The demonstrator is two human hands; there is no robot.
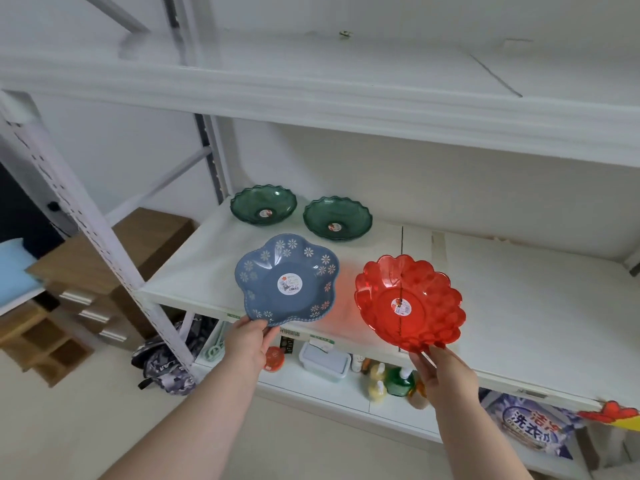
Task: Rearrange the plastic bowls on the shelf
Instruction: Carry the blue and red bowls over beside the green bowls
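Blue flower-shaped bowl [288, 282]: pinched at its near rim by your left hand [248, 344], tilted over the shelf [519, 289] front. Red scalloped bowl [408, 303]: gripped likewise by your right hand [441, 372], probably clear of the board. Two green bowls [264, 205] [337, 218]: resting side by side at the back.

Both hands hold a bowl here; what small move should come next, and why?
Probably lower the blue bowl in the left hand onto the bare shelf in front of the two green bowls; the right hand holds the red bowl beside it.
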